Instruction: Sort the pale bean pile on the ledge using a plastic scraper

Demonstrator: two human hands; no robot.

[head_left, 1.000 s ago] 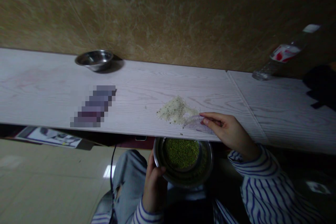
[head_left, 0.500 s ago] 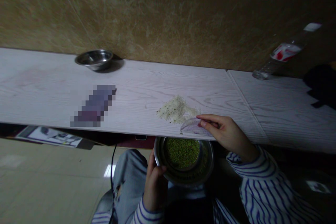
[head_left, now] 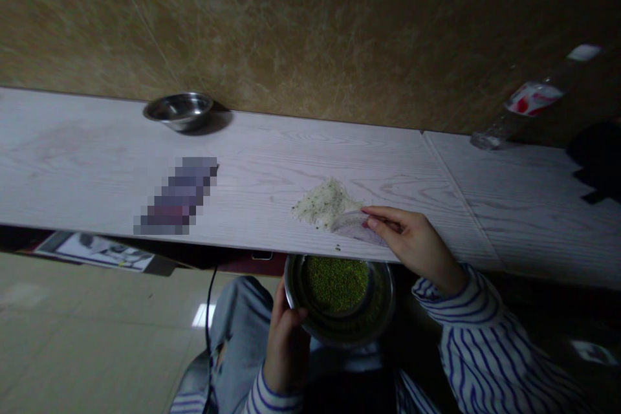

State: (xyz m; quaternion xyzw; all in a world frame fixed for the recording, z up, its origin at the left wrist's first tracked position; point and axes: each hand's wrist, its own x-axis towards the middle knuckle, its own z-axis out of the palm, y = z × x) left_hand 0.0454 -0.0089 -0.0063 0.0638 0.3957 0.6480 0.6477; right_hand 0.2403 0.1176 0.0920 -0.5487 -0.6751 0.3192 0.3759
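Observation:
My left hand is closed on the left rim of a metal bowl, held just below the counter's front edge. Green mung beans cover the bowl's bottom. Between the thumb and fingers of my right hand is a clear, thin plastic disc like a lid, tilted on the counter. Its left edge meets the near side of a pile of white rice with dark and green specks in it. A couple of loose beans lie by the counter edge.
On the pale wood counter an empty metal bowl stands near the wall, left of the rice. A pixelated flat object lies in front of it. A plastic bottle stands at the right, beside a black item.
My right hand has moved the clear disc slightly left and away from me, up against the rice pile. The left hand and its bowl stay nearly in place.

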